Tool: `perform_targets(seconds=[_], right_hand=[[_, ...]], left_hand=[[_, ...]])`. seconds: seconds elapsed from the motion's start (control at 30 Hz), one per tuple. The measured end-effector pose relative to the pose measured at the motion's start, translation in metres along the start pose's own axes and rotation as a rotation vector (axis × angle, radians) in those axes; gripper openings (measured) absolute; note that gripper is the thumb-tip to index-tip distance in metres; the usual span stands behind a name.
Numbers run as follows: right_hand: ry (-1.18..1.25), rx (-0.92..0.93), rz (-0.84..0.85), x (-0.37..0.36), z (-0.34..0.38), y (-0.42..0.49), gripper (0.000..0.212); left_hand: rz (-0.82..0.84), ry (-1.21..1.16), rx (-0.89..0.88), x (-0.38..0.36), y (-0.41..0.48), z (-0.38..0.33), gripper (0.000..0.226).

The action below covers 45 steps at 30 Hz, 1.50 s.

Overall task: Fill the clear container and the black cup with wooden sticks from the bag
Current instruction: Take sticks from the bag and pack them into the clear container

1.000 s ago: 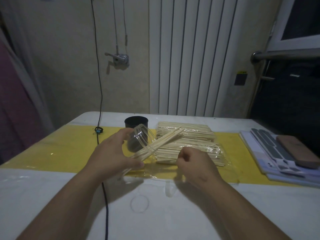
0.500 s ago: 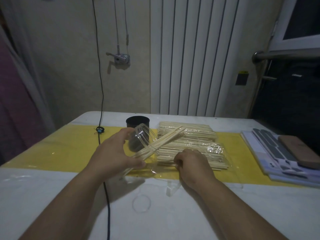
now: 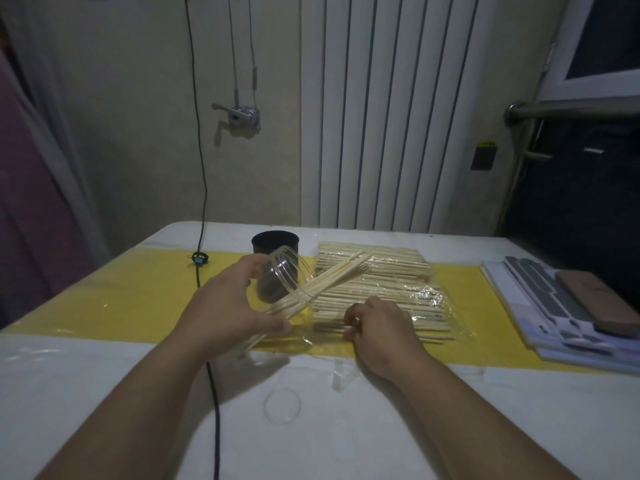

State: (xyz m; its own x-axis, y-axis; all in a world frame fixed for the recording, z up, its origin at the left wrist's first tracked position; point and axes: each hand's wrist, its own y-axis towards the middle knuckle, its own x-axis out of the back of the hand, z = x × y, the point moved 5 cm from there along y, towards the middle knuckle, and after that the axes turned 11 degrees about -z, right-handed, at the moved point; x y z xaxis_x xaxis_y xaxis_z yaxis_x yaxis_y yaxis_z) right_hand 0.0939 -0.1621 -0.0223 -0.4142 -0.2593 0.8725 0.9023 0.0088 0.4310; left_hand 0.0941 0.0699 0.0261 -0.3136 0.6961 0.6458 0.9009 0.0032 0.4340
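Wooden sticks (image 3: 332, 280) poke from the tilted clear container (image 3: 282, 271), which my left grip (image 3: 225, 306) holds curled around it above the tabletop (image 3: 104, 393), in front of the black cup (image 3: 273, 240). My right grip (image 3: 377, 327) pinches stick ends (image 3: 332, 329) in the bag (image 3: 415, 296) just beside it.

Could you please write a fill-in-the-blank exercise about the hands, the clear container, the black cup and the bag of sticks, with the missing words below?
1. The left hand holds the clear container ____, not upright.
2. The right hand curls its fingers on wooden sticks in the bag, which lies on the ____ strip of the table.
3. The black cup stands ____ the clear container, farther from the person.
Missing words: tilted; yellow; behind.
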Motion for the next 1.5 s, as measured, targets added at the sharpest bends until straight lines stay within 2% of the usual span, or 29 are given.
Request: perform_targets(seconds=[0.17, 0.3, 0.43, 0.63, 0.77, 0.97, 1.2, 1.37, 1.5], right_hand=[[-0.016, 0.017, 0.048, -0.001, 0.001, 0.001, 0.020], [0.011, 0.040, 0.112, -0.003, 0.002, 0.002, 0.029], [-0.050, 0.030, 0.152, -0.006, 0.001, 0.002, 0.028], [-0.107, 0.108, 0.092, -0.004, 0.004, -0.002, 0.024], [-0.061, 0.104, 0.107, -0.006, 0.005, 0.001, 0.020], [-0.136, 0.091, 0.125, -0.004, 0.005, -0.001, 0.028], [-0.151, 0.189, 0.031, 0.016, 0.015, -0.007, 0.021], [0.022, 0.149, -0.041, 0.040, 0.023, -0.013, 0.011], [-0.063, 0.250, -0.082, 0.049, 0.032, -0.010, 0.019]], left_hand=[[0.001, 0.000, -0.003, 0.000, -0.001, 0.000, 0.096], [-0.008, 0.002, -0.004, 0.000, -0.001, -0.001, 0.096], [-0.012, 0.000, -0.010, 0.001, 0.000, -0.001, 0.092], [-0.004, -0.011, -0.015, 0.000, -0.001, 0.000, 0.090], [-0.002, -0.023, -0.007, 0.000, 0.000, 0.000, 0.091], [-0.005, -0.023, 0.013, 0.001, -0.001, 0.001, 0.095], [-0.011, -0.018, 0.025, 0.002, -0.001, 0.002, 0.095], [-0.012, -0.020, 0.031, 0.000, 0.000, 0.004, 0.098], [-0.016, -0.044, 0.041, 0.001, 0.001, 0.006, 0.097]])
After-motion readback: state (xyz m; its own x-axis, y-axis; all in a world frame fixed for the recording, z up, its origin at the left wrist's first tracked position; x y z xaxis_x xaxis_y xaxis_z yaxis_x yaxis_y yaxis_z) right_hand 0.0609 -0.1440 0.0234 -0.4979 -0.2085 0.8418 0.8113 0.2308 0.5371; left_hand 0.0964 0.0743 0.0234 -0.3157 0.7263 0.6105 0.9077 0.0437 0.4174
